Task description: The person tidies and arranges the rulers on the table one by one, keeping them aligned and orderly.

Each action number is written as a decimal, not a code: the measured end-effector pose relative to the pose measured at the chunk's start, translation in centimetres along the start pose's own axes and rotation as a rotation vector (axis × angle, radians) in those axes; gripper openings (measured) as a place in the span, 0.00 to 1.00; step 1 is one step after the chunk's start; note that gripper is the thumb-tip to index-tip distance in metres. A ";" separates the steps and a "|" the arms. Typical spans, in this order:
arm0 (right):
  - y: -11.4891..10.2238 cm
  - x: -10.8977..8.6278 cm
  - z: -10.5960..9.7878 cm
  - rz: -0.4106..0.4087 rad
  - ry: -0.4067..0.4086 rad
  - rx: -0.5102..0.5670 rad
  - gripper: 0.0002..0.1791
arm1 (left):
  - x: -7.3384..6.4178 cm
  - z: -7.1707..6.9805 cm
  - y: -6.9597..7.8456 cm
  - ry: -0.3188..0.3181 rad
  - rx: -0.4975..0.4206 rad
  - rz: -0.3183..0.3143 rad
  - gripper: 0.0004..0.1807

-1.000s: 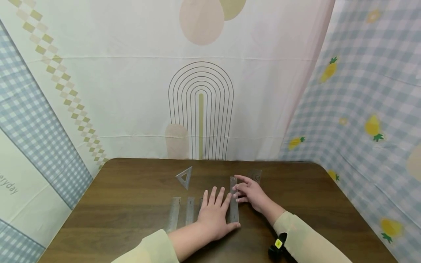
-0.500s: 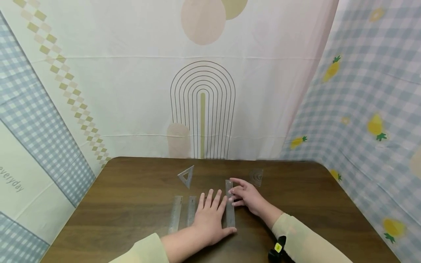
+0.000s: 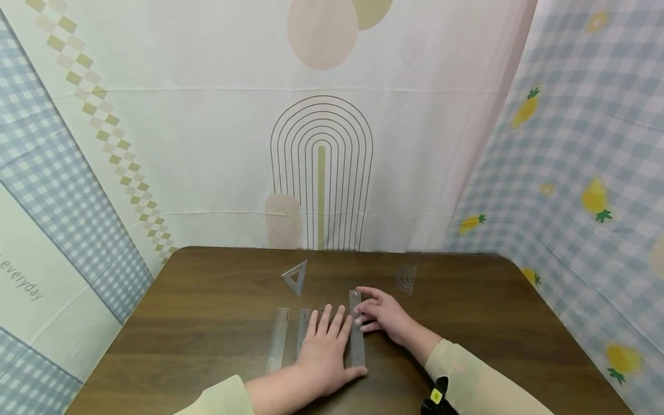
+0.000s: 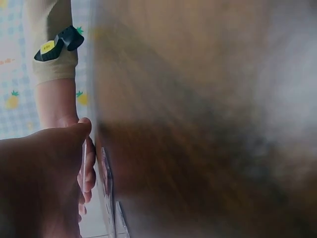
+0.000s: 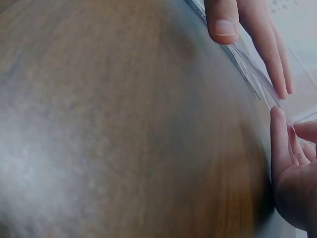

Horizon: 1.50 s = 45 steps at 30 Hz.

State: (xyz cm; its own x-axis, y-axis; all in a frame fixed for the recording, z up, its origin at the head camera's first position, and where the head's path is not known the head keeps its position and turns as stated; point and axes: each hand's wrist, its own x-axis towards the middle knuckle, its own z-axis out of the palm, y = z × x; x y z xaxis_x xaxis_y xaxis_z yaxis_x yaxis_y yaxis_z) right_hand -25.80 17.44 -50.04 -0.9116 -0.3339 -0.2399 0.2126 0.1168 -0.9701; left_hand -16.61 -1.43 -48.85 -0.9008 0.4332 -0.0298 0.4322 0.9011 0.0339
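My right hand pinches the upper part of a clear ruler at its right edge, between thumb and fingers. In the right wrist view the ruler's thin edge runs between both hands. Flat and spread, my left hand lies along the ruler's left side, its thumb at the lower end and forefinger close to the edge. A second clear ruler is partly hidden by that hand. Left of it lies another clear ruler.
A clear set square lies toward the back of the brown wooden table. Back right is a clear template with curved shapes. Patterned cloth hangs behind the table and along both sides.
The held ruler has moved left and slightly toward the person, with both hands travelling along with it. The view has shifted slightly. Both hands keep their pose.
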 end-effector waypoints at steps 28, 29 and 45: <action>-0.6 -1.2 2.7 -0.008 -0.018 -0.223 0.29 | -2.4 0.3 -0.4 -0.019 0.017 0.024 0.59; -0.7 -1.2 2.8 -0.007 -0.017 -0.240 0.29 | -2.4 0.3 -0.5 -0.022 0.018 0.025 0.59; -1.3 -2.0 3.3 -0.016 0.011 -0.513 0.28 | -2.5 1.0 -0.9 -0.034 0.012 0.050 0.60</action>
State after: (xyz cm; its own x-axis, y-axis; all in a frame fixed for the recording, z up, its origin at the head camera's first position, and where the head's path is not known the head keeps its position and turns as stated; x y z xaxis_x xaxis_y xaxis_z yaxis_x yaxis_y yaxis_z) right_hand -23.13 14.85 -48.40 -0.9175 -0.3299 -0.2223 0.0010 0.5568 -0.8306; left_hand -14.68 -3.31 -49.82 -0.8763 0.4777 -0.0623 0.4771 0.8785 0.0244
